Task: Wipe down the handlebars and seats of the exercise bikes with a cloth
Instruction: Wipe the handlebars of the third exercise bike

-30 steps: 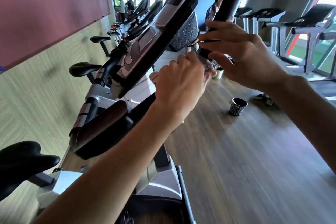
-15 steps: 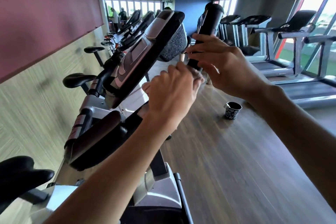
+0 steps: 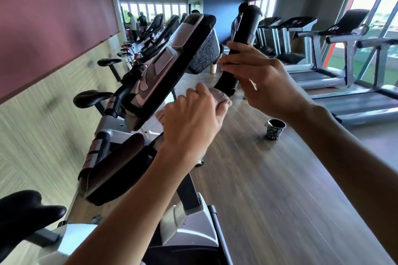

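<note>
1. The left hand [image 3: 191, 122] had its grip curled tight round the cloth [image 3: 219, 95], pressing it at the base of the handlebar [image 3: 241, 47].
2. The right hand [image 3: 261, 77] gripped that upright black handlebar, just above the cloth.
3. A dark cup [image 3: 274, 129] stood on the wooden floor [image 3: 269, 189]; treadmills [image 3: 336, 64] lined the right-hand windows.

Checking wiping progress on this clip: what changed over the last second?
The left hand, gripping the cloth, slid down from beside the right hand's fingers to the handlebar grip's lower end. The right hand kept holding the grip mid-length. The cup stayed on the floor.
</note>
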Motion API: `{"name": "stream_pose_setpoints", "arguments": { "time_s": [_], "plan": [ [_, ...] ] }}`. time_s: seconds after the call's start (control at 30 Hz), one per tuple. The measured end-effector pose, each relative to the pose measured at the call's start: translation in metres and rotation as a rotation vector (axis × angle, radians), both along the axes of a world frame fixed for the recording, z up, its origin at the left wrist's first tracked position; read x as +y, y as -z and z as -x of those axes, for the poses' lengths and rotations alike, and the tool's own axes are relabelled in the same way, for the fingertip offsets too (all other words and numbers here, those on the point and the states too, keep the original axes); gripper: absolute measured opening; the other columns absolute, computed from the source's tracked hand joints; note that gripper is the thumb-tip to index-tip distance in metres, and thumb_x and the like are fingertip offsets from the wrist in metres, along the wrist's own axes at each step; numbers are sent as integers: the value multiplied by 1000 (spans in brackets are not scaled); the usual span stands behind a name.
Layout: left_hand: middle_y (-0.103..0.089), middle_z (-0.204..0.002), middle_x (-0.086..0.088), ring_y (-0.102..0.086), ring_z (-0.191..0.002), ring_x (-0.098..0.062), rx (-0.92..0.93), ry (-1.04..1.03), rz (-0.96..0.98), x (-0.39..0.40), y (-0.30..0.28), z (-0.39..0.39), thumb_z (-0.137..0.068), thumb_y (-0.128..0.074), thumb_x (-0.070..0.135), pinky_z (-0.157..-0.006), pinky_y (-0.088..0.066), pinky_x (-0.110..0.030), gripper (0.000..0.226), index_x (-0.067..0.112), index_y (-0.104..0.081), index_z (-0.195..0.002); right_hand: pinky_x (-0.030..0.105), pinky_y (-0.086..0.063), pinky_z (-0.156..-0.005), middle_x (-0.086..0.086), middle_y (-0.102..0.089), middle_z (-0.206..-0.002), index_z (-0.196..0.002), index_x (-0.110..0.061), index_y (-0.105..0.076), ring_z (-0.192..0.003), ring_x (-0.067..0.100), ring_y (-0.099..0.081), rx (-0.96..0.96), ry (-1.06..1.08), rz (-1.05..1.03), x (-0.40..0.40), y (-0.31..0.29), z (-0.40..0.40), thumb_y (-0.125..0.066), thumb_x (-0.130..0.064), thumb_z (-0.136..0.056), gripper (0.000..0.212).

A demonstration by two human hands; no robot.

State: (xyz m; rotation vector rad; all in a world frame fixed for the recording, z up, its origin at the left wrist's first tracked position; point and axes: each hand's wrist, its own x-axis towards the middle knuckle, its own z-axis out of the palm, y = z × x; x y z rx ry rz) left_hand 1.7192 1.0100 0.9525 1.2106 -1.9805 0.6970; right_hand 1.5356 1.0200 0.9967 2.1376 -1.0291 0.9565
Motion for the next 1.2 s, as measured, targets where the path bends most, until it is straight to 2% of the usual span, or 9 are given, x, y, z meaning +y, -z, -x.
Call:
{"name": "stream_pose_setpoints", "arguments": {
  "time_s": [0.27, 0.4, 0.53, 0.63, 0.7, 0.83, 0.93, 1.07, 1.2],
  "plan": [
    [-64, -65, -5, -64, -52, -24, 2, 42, 54, -3, 11, -11, -87, -60, 69, -46, -28, -26, 56, 13, -58, -82, 40, -44, -115, 18, -70, -123, -115, 7, -72, -134, 38, -54, 9, -12, 0, 0, 0, 0, -55, 13, -94, 28],
    [-60, -68, -8, -63, -54, -27, -1, 56, -14, 7, 29, -43, -93, -47, 66, -45, -47, -33, 55, 12, -53, -85, 48, -44, -113, 18, -70, -123, -116, 7, -72, -136, 37, -52, -7, -39, 8, -1, 3, 1, -52, 9, -96, 28],
    [-69, -87, -5, -71, -77, -25, -57, 58, -178, 11, 3, -46, -95, -42, 73, -57, -38, -33, 56, 17, -47, -94, 53, -44, -111, 18, -70, -122, -112, 8, -73, -138, 37, -51, -61, -90, -18, -3, 5, 0, -52, 7, -97, 26],
    [-63, -81, 4, -66, -70, -18, 80, 172, -264, 4, -19, -56, -99, -38, 70, -59, -46, -30, 55, 17, -51, -94, 52, -43, -111, 15, -71, -118, -109, 4, -74, -138, 35, -50, -120, -98, -53, -2, 5, -6, -57, 3, -95, 22],
    [-54, -71, 11, -51, -56, -8, 225, 175, -228, 1, -39, -71, -101, -42, 66, -49, -36, -23, 48, 20, -51, -90, 53, -39, -114, 13, -71, -117, -110, 1, -75, -133, 33, -54, -145, -80, -62, 1, 4, -15, -58, -3, -95, 22],
    [-66, -77, 6, -64, -69, -18, 345, 155, -306, -16, -61, -113, -96, -45, 71, -59, -49, -33, 56, 20, -66, -96, 42, -38, -113, 10, -71, -115, -107, -4, -75, -107, 31, -67, -131, -139, -130, 9, 4, -46, -59, -8, -96, 20],
    [-63, -71, 5, -62, -58, -11, 339, 298, -506, -12, -37, -124, -100, -43, 65, -48, -42, -22, 50, 20, -62, -106, 42, -45, -106, 5, -71, -116, -109, -7, -76, -109, 25, -66, -123, -147, -194, 10, 13, -76, -61, -12, -97, 20],
    [-63, -106, 6, -63, -94, -13, 475, 475, -757, 4, 1, -127, -102, -35, 62, -81, -46, -38, 37, 29, -40, -119, 48, -32, -118, -3, -69, -122, -118, -16, -73, -118, 21, -63, -106, 22, -293, 6, 41, -103, -53, -29, -97, 31],
    [-59, -108, 9, -57, -103, -14, 282, 646, -690, 8, 13, -145, -97, -27, 61, -94, -46, -47, 45, 28, -55, -109, 58, -22, -120, -2, -68, -125, -119, -14, -71, -122, 21, -61, -170, 154, -272, 8, 57, -116, -52, -24, -95, 32]
  ]
}}
